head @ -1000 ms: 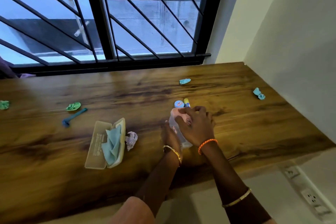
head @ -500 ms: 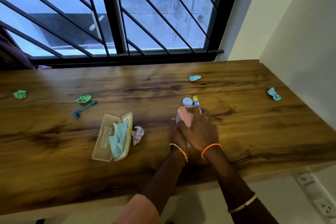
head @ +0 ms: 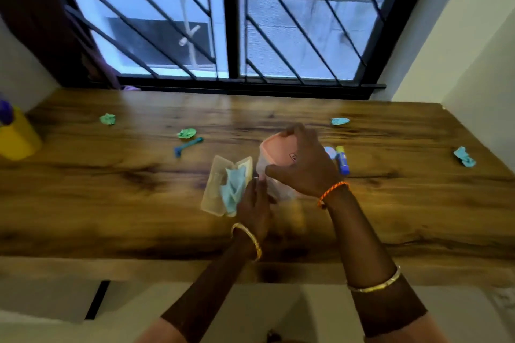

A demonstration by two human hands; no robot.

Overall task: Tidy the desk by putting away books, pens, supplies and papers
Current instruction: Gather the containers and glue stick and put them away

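A pink plastic box [head: 274, 153] is gripped by the right hand [head: 303, 167] and held underneath by the left hand [head: 255, 203], above the brown wooden desk [head: 111, 203].

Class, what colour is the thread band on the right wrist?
Orange band, seen in the head view.

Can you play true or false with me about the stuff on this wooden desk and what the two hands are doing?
1. The right hand grips the pink lid of a container. True.
2. The open case has a red cloth in it. False: the cloth is light blue.
3. The glue stick stands upright. False: it lies flat on the desk, to the right of the right hand.
4. A yellow bottle stands at the desk's far left. True.
5. All the crumpled papers are piled together. False: green ones and blue ones lie scattered apart.
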